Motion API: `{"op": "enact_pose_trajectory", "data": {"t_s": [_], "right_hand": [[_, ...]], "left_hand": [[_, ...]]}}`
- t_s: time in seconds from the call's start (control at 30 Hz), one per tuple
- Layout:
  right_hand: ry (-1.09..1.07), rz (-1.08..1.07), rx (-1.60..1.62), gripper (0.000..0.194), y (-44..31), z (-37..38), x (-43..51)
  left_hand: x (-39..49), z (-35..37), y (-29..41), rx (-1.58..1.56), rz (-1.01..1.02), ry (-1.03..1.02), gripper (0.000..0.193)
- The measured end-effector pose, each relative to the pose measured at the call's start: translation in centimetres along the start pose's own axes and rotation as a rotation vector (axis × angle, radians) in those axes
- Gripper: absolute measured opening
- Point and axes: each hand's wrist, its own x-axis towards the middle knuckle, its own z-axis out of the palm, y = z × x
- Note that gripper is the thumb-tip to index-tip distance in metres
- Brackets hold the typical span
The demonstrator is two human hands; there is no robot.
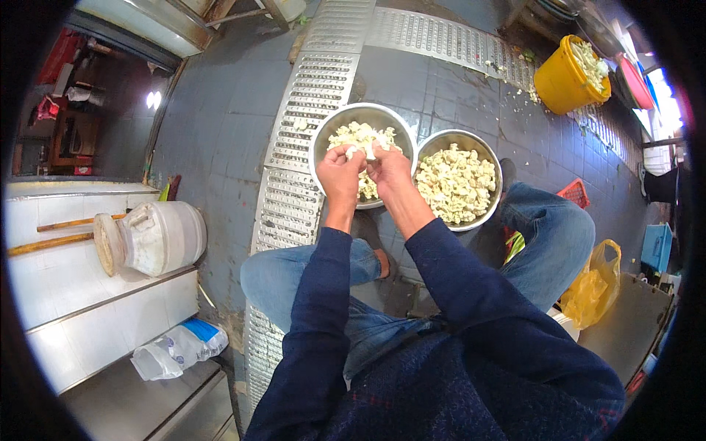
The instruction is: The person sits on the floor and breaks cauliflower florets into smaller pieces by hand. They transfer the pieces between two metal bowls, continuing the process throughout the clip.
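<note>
Over the left steel bowl (359,106), my left hand (341,175) and my right hand (392,170) come together, fingertips pinching a pale cauliflower piece (368,150). Part of that piece is hidden by my fingers and thumbs. Below them, cauliflower florets (353,132) lie in the bowl, partly covered by both hands. A second steel bowl (499,179) stands close against it on the right, well filled with cut florets (455,182). Both bowls are on the floor in front of my bent knees.
A perforated metal drain cover (289,206) runs along the left bowl. At far right stands a yellow bucket (557,77) of cauliflower scraps. A whitish jug (160,237) lies on the tiled ledge at left. A yellow plastic bag (593,292) is behind my right knee.
</note>
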Motion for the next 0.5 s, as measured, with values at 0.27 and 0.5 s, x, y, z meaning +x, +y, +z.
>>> {"op": "enact_pose_trajectory", "data": {"t_s": [0.27, 0.5], "right_hand": [[0.057, -0.165, -0.286, 0.04, -4.1, -3.3, 1.6], [-0.241, -0.161, -0.548, 0.059, -5.1, -2.0, -0.2]], "left_hand": [[0.0, -1.4, 2.0, 0.79, 0.185, 0.007, 0.024], [2.6, -2.6, 1.3, 0.733, 0.203, -0.174, 0.042]]}}
